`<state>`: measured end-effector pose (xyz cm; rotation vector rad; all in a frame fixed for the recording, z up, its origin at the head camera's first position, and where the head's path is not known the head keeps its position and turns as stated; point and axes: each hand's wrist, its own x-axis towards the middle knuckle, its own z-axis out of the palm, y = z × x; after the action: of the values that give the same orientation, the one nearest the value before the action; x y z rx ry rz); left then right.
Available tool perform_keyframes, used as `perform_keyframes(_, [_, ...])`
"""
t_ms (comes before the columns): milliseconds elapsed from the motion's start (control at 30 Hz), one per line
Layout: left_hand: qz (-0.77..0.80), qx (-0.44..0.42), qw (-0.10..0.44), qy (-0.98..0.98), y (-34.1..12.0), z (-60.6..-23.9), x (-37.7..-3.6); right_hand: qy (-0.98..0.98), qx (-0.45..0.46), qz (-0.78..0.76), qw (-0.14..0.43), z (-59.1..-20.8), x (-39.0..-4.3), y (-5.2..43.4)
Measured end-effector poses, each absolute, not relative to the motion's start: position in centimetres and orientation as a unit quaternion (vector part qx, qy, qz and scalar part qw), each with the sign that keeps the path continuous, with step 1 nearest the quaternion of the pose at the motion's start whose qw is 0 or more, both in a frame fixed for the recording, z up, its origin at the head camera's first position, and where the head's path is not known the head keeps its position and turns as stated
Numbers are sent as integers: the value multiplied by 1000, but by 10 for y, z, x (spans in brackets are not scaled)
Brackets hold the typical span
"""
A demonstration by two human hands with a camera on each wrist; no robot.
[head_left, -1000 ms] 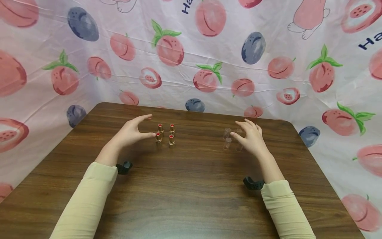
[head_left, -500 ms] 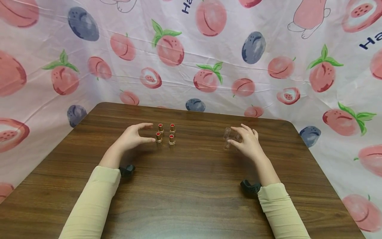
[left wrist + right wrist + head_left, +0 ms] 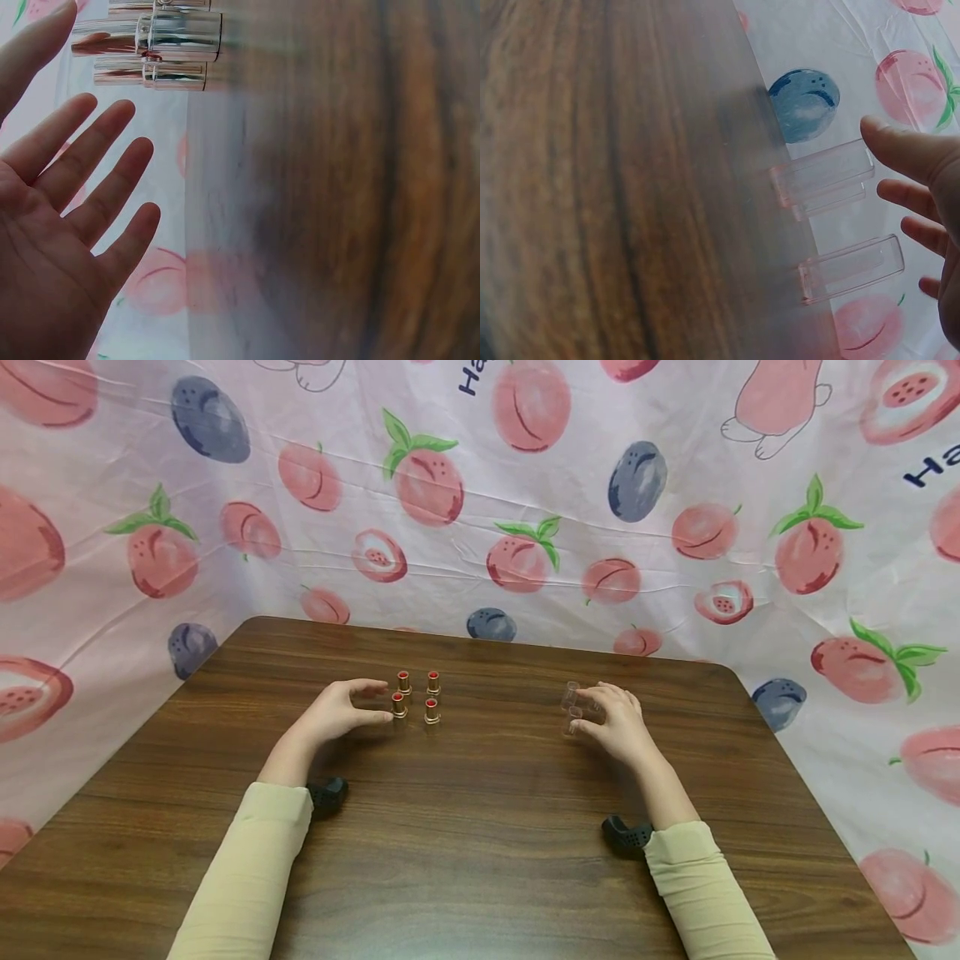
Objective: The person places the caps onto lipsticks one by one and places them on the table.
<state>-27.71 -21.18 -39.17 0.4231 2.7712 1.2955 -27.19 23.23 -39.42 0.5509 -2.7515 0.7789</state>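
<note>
Several gold lipstick tubes (image 3: 432,710) with red tips stand upright in a small cluster, left of the table's middle. My left hand (image 3: 337,714) is beside the cluster, its thumb tip close to the front left lipstick (image 3: 399,705). In the left wrist view the fingers of that hand (image 3: 64,217) are spread and hold nothing. Several clear caps (image 3: 571,695) stand upright on the right side. My right hand (image 3: 618,722) hovers at them, partly covering some. In the right wrist view its thumb is near the end of a clear cap (image 3: 829,174), with no grip visible.
The dark brown wooden table (image 3: 480,827) has its far edge against a fruit-print cloth (image 3: 450,568). Black wrist cameras (image 3: 327,795) are worn under both forearms, near the pale yellow sleeves (image 3: 240,868).
Both hands have come lower. The right hand has moved left, further over the clear caps, and the left forearm has shifted a little right. Lipsticks and caps stay in place.
</note>
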Motion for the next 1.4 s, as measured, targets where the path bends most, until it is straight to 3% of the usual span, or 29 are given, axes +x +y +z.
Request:
perform_keyframes(467, [451, 124, 39, 883, -212, -398, -280, -928, 185, 309, 95, -396, -273, 232])
perform_keyframes(1400, [471, 135, 73, 869, -208, -409, -286, -938, 183, 262, 135, -400, -278, 230])
